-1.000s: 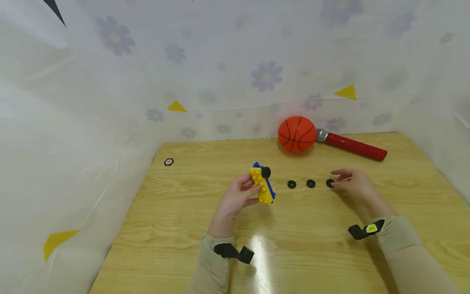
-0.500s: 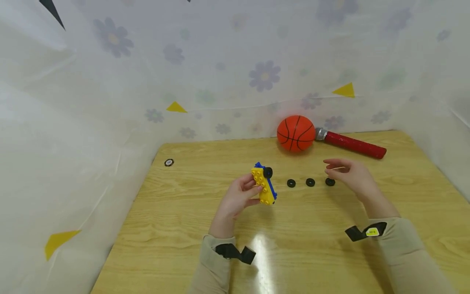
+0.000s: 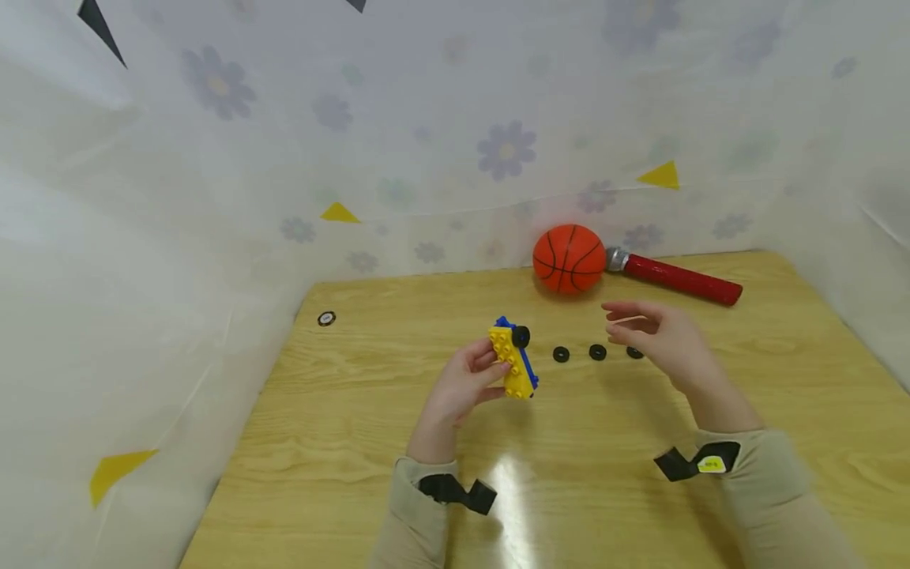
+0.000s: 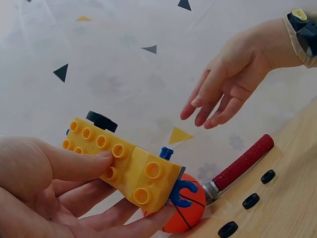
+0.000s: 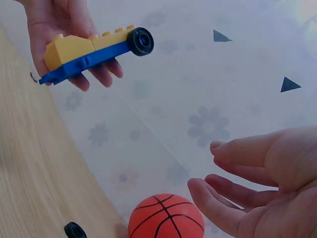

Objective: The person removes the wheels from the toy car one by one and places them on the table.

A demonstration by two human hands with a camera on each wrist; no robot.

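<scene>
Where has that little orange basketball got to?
In the head view the basketball sits at the far edge of the wooden table, right of centre, by the flowered sheet, with the red pump touching its right side.

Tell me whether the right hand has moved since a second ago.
Yes. The right hand has lifted off the rightmost loose wheel and drifted left and up toward the basketball, fingers open and holding nothing.

The head view looks down over the whole tabletop [image 3: 583,474]. Both wrist views sit low and close, facing upward, sharing the toy car [image 4: 129,168] and ball [image 5: 166,218].
</scene>
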